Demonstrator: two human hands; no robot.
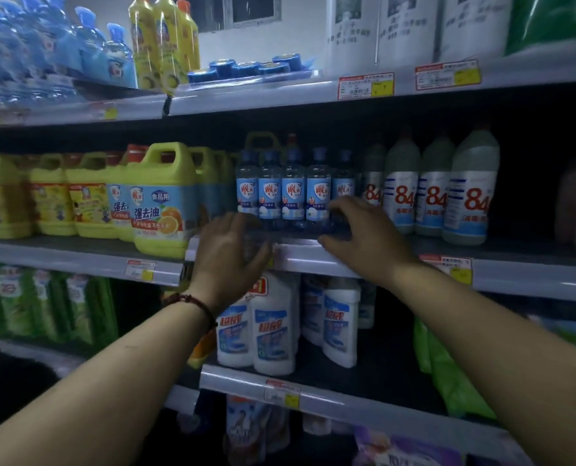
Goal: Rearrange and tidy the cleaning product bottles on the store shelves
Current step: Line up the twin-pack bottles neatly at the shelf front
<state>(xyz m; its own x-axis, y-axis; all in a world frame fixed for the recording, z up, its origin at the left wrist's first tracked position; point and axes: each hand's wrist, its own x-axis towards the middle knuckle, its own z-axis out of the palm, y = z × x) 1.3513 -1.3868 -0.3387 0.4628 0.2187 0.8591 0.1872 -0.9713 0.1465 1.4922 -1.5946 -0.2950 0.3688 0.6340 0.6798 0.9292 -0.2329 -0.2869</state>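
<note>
A dimly lit store aisle of cleaning products, its grey shelves tagged with red-and-yellow price labels. On the middle shelf (313,255) a row of clear blue-capped bottles (293,193) stands at the front edge, between the yellow jugs (160,200) on one side and the white "84" bottles (434,193) on the other. A person reaches in with both bare arms. The right hand (364,237) curls its fingers over the lower part of the rightmost clear bottle (343,188), thumb at the shelf lip in front of it. The left hand (231,253), a red bracelet (192,301) at its wrist, is at the foot of the row's other end. Blur there hides whether it grips a bottle or only presses against it.

The step in hand appears to be squaring up this row, bracketed from both ends. The next move likely calls for closing any gaps and setting the labels facing forward. The bottles are tall and narrow, so one could topple forward off the edge, towards the white bottles (273,327) on the shelf below.
</note>
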